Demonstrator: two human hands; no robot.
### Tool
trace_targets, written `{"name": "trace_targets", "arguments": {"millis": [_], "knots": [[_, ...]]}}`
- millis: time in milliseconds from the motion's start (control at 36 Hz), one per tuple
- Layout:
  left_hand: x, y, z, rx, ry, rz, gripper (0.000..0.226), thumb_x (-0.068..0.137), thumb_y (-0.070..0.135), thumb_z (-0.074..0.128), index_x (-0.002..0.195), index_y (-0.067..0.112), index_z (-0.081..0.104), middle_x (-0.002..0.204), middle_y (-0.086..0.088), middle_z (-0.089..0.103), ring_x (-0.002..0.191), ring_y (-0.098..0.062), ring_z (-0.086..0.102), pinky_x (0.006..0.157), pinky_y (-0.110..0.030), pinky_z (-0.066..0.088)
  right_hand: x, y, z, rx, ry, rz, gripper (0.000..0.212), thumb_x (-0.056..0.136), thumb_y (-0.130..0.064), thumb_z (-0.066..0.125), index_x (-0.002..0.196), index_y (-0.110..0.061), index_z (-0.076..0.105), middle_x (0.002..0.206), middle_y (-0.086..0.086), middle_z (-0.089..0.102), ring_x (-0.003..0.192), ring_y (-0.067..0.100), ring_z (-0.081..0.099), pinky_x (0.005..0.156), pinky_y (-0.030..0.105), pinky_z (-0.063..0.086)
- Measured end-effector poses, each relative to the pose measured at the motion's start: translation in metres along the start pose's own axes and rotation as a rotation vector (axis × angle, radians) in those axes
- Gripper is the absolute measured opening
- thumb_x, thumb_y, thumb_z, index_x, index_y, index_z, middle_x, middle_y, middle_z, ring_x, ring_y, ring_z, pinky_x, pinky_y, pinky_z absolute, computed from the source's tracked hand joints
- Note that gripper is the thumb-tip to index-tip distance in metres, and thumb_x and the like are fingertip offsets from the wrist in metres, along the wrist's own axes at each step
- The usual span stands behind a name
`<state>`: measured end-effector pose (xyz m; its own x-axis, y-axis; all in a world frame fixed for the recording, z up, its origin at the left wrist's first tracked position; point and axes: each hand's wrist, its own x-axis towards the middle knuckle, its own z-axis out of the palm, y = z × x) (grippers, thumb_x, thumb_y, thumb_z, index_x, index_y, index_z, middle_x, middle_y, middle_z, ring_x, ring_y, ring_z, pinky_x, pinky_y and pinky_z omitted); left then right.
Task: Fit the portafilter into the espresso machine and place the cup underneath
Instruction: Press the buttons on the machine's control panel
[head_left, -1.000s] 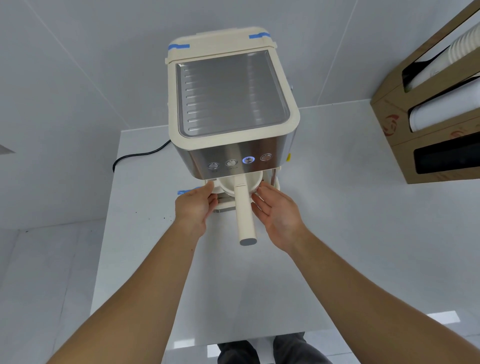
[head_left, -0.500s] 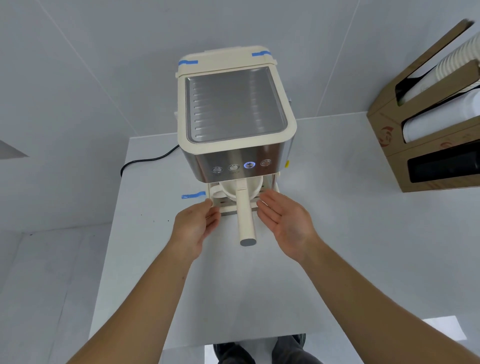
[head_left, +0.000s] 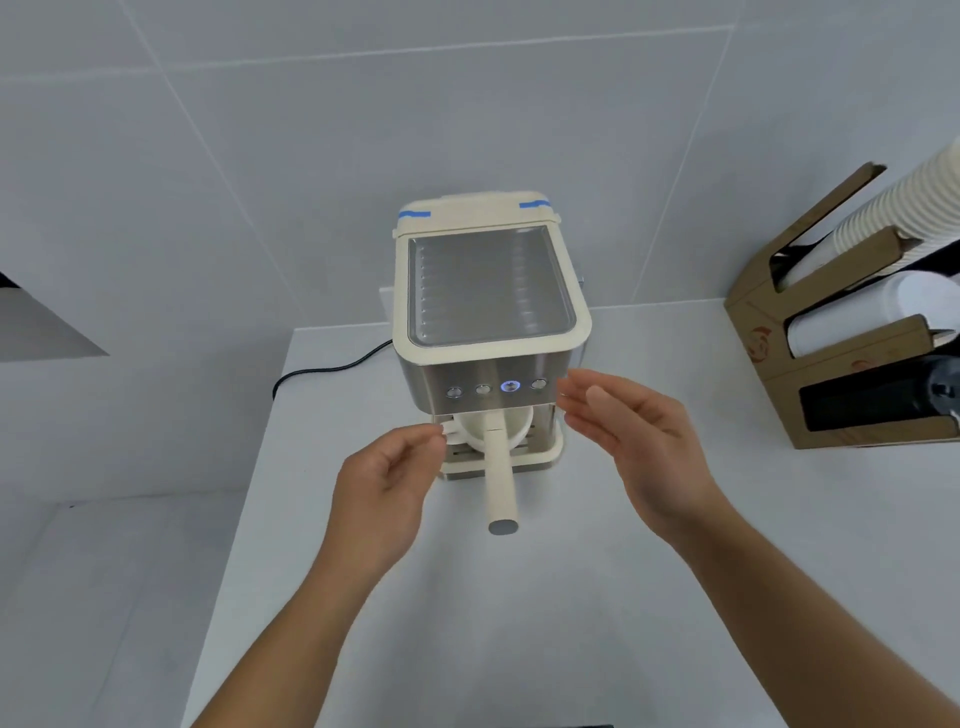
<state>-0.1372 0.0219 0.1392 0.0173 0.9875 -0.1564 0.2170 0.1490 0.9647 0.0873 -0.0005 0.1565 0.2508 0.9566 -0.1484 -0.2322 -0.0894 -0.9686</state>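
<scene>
The cream and steel espresso machine stands on the white counter. Its cream portafilter sits under the button panel, handle pointing straight toward me. A pale cup shows below the portafilter head, mostly hidden by it. My left hand hovers just left of the drip tray, fingers loosely curled and holding nothing. At the machine's right front corner my right hand is raised, fingers apart and empty. Neither hand touches the machine.
A cardboard cup dispenser with stacked paper cups stands at the right. A black power cord runs left behind the machine. The white counter has its left edge near my left forearm, with a lower surface beyond.
Both hands have drawn back from the sides of the cup and portafilter and spread apart. The right hand rose. The camera has pulled back from the machine.
</scene>
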Motion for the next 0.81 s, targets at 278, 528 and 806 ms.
{"name": "trace_targets", "arguments": {"millis": [278, 528, 806], "knots": [[0.024, 0.041, -0.017, 0.404, 0.021, 0.449, 0.023, 0.089, 0.025, 0.066, 0.111, 0.030, 0.070, 0.107, 0.026, 0.065, 0.104, 0.005, 0.059, 0.076, -0.003, 0.043, 0.023, -0.050, 0.019, -0.548, -0.079, -0.276, 0.029, 0.094, -0.015, 0.062, 0.121, -0.018, 0.071, 0.108, -0.008, 0.074, 0.091, -0.004, 0.065, 0.086, 0.012, 0.047], [0.059, 0.062, -0.020, 0.834, -0.099, 0.630, 0.028, 0.093, 0.024, 0.061, 0.120, 0.019, 0.065, 0.123, 0.009, 0.065, 0.110, -0.013, 0.060, 0.092, -0.025, 0.046, 0.050, -0.050, 0.026, -1.124, -0.237, -0.516, 0.041, 0.092, -0.017, 0.062, 0.134, -0.014, 0.061, 0.141, 0.003, 0.059, 0.132, 0.019, 0.053, 0.111, 0.027, 0.038], [0.092, 0.066, -0.022, 1.054, -0.276, 0.660, 0.073, 0.088, 0.061, 0.025, 0.140, 0.018, 0.053, 0.149, 0.000, 0.049, 0.137, -0.018, 0.044, 0.114, -0.033, 0.034, 0.071, -0.033, 0.026, -1.373, -0.374, -0.610, 0.050, 0.091, -0.022, 0.062, 0.139, -0.011, 0.053, 0.148, 0.005, 0.050, 0.142, 0.023, 0.038, 0.115, 0.024, 0.005]]}}
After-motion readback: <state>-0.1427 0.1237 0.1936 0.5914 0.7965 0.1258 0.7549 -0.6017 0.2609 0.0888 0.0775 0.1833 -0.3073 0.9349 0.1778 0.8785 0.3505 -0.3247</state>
